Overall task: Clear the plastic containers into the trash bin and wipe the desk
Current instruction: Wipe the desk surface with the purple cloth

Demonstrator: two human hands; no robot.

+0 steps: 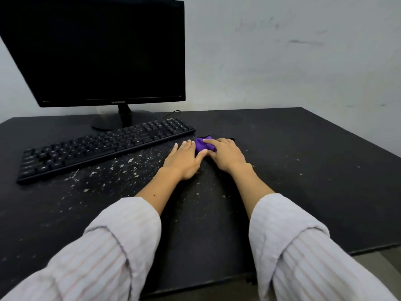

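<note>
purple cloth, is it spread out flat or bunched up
Bunched up: the purple cloth sits as a creased wad under the right hand, not flat on the desk.

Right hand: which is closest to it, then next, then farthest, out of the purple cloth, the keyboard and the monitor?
From the right hand:
1. Purple cloth: right under its fingers, beside the left hand.
2. Keyboard: to the left on the desk, past the left hand.
3. Monitor: farthest, standing at the back left behind the keyboard.
</note>
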